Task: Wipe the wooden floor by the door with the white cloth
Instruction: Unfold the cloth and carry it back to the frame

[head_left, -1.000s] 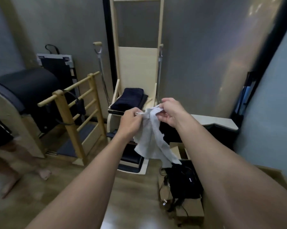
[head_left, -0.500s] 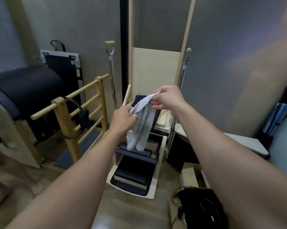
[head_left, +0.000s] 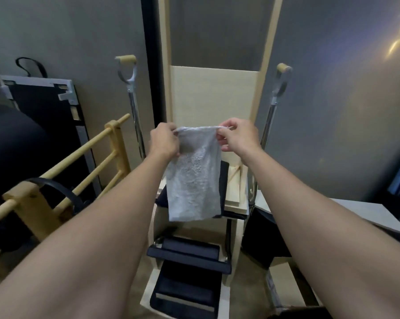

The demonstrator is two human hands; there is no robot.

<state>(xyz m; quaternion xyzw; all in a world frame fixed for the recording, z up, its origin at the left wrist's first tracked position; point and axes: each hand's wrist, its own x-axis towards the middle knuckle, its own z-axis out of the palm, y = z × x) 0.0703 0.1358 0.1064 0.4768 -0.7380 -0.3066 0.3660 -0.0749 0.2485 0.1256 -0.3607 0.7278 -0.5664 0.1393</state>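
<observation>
– Both hands were raised at twelve o'clock, each pinching a top corner of the white cloth (head_left: 194,180); the left hand (head_left: 164,141) had the eleven o'clock corner between thumb and curled fingers; the right hand (head_left: 238,137) had the one o'clock corner, thumb and forefinger closed on the hem.

– And the cloth itself?

– It hung flat between them, top edge stretched taut from hand to hand, the rest dangling free toward six o'clock; it touched nothing else that I could see, though it hung in front of the wooden exercise chair (head_left: 213,100) and hid part of the dark seat.

– So nowhere near the wooden floor (head_left: 252,279)?

– Well apart; the floor showed only low down, by the chair's base at five o'clock; I could not pick out a door for certain.

– What did you think might go wrong?

– Those were thin grips on the hem alone; I judged that one corner could slip as the person bent down, and the cloth would swing or drop onto the chair; the rung frame (head_left: 84,153) at nine o'clock and the metal handle posts (head_left: 132,104) either side crowded the spot, so a loose hanging end could catch on them; an unfolded cloth might also bunch under the palm once it met the boards.
</observation>
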